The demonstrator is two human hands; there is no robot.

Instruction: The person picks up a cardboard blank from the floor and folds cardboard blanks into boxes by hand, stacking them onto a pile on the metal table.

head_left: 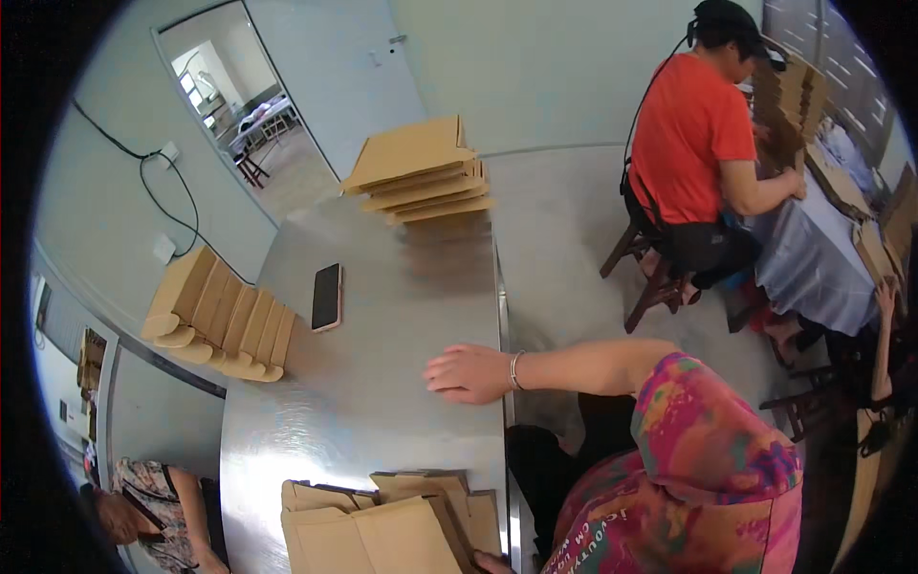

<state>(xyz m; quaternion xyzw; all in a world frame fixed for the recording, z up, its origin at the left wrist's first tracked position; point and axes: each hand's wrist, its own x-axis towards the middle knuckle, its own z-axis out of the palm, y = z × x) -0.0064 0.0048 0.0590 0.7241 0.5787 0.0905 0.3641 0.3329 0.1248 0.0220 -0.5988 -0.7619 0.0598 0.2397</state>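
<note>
My right hand (470, 374), a bracelet at its wrist, rests palm down near the edge of the metal table (382, 335). Its fingers stretch out and hold nothing. At the bottom edge of the view a small part of my left hand (492, 562) shows against the side of a brown cardboard box (402, 540), gripping it; most of that hand is cut off. Around this box lie more folded cardboard pieces (483, 517). A dark-screened phone (327, 297) lies flat farther up the table.
A leaning row of cardboard boxes (225, 316) stands at the table's left edge, and a stack (421, 158) at its far end. A person in a red shirt (684, 143) sits on a wooden stool (650, 277) at another table. Another person (163, 507) is at the lower left.
</note>
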